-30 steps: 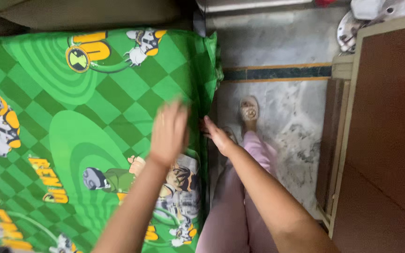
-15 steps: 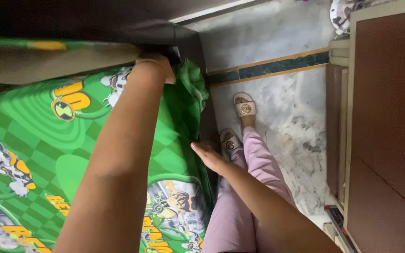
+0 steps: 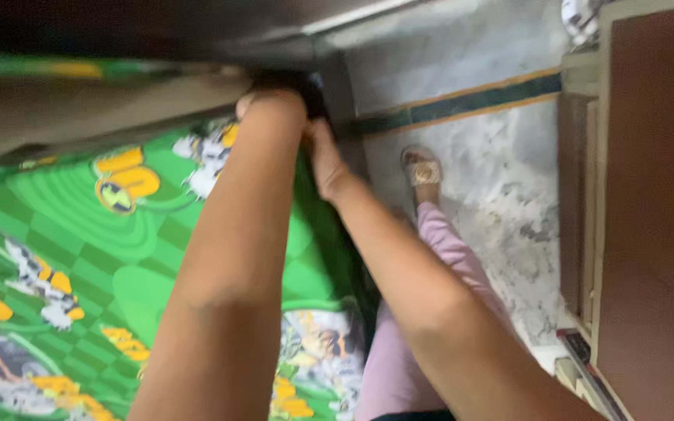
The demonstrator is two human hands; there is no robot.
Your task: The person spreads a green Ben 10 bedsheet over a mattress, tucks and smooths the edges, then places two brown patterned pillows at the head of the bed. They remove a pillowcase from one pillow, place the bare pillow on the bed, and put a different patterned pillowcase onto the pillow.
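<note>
Since half a second ago the right hand (image 3: pixel 323 160) has joined the left hand (image 3: pixel 271 105) at upper centre, both apparently gripping the corner of the soft, light green cartoon-print cotton bedsheet (image 3: pixel 118 234), best held by its edge.

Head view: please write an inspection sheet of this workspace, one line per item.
Surface: bed covered with a green cartoon-print sheet.
Job's things: the sheet's far corner, bunched by the dark bed frame.
Clutter: nothing seen on the sheet.
Hands: left hand and right hand both at that corner; grip blurred, cannot tell.
Cables: nothing seen.
Surroundings: marble floor with dark border strip, brown wooden furniture at right, sandalled foot, pink trousers.
</note>
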